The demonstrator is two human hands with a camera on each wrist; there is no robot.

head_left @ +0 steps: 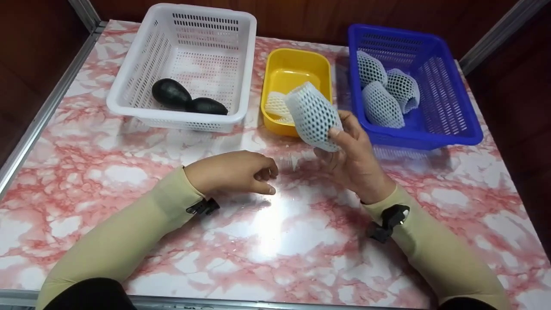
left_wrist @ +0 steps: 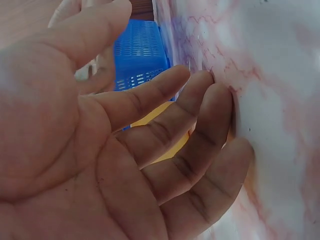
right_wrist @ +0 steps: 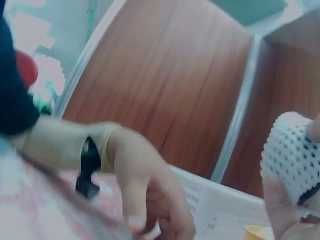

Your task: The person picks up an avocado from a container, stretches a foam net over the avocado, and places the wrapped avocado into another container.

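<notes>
The left hand (head_left: 234, 173) is held low over the counter (head_left: 284, 275), its fingers loosely bent, thumb extended. The right hand (head_left: 359, 159) is held higher above the counter, thumb and fingers curled in a grip. Both forearms (head_left: 125, 232) are stretched inward from the counter's near edge.

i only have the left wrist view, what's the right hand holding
Observer: The right hand holds a white foam net.
Operator: ok and what's in the blue basket
Observer: Three netted objects lie together in its left part, as the head view shows it.
Operator: is there any other basket on the table
Observer: Yes, a white basket with two black oval objects in it.
</notes>
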